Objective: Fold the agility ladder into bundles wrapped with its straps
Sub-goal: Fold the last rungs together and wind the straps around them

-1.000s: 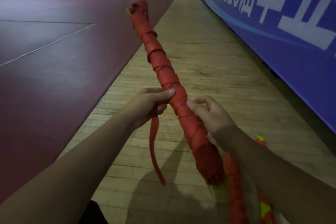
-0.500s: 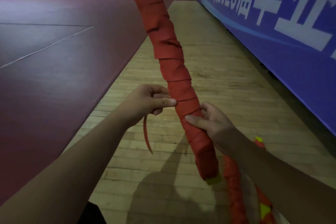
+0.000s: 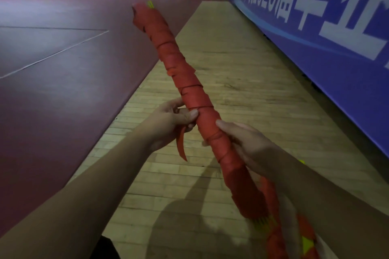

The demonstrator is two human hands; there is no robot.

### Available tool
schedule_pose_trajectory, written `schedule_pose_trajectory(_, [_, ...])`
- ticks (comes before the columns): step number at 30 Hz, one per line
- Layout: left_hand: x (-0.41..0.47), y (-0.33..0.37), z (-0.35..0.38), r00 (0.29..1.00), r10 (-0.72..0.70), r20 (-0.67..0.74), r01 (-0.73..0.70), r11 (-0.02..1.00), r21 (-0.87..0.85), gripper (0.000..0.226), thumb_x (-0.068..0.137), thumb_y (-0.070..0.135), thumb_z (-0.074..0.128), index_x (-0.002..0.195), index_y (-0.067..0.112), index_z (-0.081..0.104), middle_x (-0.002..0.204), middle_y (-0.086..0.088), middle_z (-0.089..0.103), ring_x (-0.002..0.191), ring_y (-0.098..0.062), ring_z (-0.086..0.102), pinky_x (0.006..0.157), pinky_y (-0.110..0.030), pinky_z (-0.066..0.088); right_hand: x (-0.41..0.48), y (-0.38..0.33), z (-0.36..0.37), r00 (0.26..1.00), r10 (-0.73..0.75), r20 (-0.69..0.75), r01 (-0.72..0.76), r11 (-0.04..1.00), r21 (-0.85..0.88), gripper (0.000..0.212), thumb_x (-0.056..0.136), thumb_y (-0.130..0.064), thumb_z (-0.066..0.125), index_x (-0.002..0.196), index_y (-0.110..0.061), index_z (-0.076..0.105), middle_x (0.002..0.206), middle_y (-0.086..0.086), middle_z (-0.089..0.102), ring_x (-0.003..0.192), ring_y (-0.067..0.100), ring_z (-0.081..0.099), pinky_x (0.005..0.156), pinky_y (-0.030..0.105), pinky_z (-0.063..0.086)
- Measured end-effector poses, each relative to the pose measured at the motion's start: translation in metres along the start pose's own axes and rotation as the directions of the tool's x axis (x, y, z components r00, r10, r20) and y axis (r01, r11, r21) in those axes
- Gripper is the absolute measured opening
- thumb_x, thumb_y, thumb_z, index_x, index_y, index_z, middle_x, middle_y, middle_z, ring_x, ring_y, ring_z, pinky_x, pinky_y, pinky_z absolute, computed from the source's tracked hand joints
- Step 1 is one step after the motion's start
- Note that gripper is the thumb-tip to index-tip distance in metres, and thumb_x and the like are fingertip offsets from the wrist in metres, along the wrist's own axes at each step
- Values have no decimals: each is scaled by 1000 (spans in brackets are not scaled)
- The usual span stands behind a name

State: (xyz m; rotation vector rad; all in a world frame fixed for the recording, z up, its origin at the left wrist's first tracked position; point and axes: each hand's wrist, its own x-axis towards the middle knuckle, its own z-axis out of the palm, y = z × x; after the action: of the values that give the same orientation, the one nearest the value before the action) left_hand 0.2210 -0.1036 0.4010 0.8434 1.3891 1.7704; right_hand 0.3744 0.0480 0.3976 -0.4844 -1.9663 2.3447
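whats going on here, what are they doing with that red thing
A person is wrapping a folded agility ladder bundle with its red strap. The right hand grips the bundle low down, while the left hand pinches the strap's loose tail against it. Most of the bundle is already wound.

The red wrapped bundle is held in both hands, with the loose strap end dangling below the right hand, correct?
Not quite. The head view shows the loose strap end dangling below the left hand, not the right hand. Both hands do hold the red wrapped bundle.
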Motion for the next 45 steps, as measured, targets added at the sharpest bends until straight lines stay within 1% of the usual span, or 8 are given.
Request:
schedule_pose_trajectory(5, [-2, 5, 0, 979, 92, 185, -106, 992, 65, 16, 83, 6, 71, 96, 14, 73, 72, 0, 65, 62, -9, 59, 64, -20, 50, -2, 5, -12, 985, -71, 159, 63, 997, 53, 44, 83, -23, 68, 121, -1, 64, 100, 13, 69, 83, 19, 67, 71, 33, 56])
schedule_pose_trajectory(11, [-3, 8, 10, 1000, 7, 17, -12, 929, 371, 30, 84, 16, 71, 98, -10, 70, 76, -23, 68, 48, -8, 53, 48, -17, 39, -3, 4, -17, 985, -170, -24, 163, 970, -180, 57, 66, -24, 89, 117, -12, 67, 100, 7, 75, 86, 17, 70, 73, 31, 53])
schedule_pose_trajectory(18, [-4, 0, 32, 979, -15, -205, 77, 952, 298, 15, 92, 1, 63, 100, -9, 69, 69, -9, 71, 58, -9, 64, 54, -17, 47, -6, 7, -5, 979, -126, -160, 107, 986, -126, 49, 77, -12, 84, 111, -3, 50, 92, 19, 72, 77, 39, 73, 70, 54, 59])
schedule_pose_trajectory(21, [-6, 0, 47, 973, -53, -227, 111, 962, 250, 36, 90, 29, 70, 103, -5, 71, 88, -24, 72, 71, -19, 64, 59, -23, 47, -6, 10, -1, 943, -183, -278, 88, 942, -324, 49, 74, -20, 86, 100, -16, 44, 89, 13, 70, 68, 30, 71, 60, 48, 60])
schedule_pose_trajectory(25, [-7, -9, 67, 942, 2, -336, 166, 867, 469, 51, 80, 57, 72, 92, 8, 75, 78, -8, 75, 67, -14, 65, 64, -28, 46, -16, 16, -3, 916, -307, -258, 115, 817, -564, 51, 75, -32, 84, 89, -24, 36, 86, 4, 63, 62, 12, 60, 50, 24, 47])
schedule_pose_trajectory(32, [-14, -14, 79, 990, -50, -130, 67, 990, 127, 26, 97, 19, 60, 103, -5, 66, 79, -9, 61, 72, -17, 54, 81, -33, 43, -43, 9, -32, 982, -140, -128, 138, 990, -22, 32, 78, -37, 73, 99, -14, 67, 104, 13, 73, 99, 29, 69, 89, 47, 55])
schedule_pose_trajectory(36, [-3, -18, 92, 996, -61, -62, 73, 976, 207, 33, 96, 22, 62, 113, -5, 66, 110, -31, 66, 101, -31, 61, 99, -39, 47, -58, 13, -51, 959, -218, -180, 191, 969, -155, 35, 74, -39, 80, 100, -18, 69, 94, 8, 76, 86, 21, 72, 79, 39, 54])
schedule_pose_trajectory(45, [63, -63, 143, 964, -176, -199, 199, 974, 103, 19, 95, 13, 60, 104, -2, 68, 94, -14, 72, 88, -23, 69, 76, -32, 58, -33, 32, -94, 795, -336, -505, -22, 816, -577, 57, 69, -40, 88, 93, -22, 39, 80, -2, 59, 68, 16, 58, 57, 31, 43])
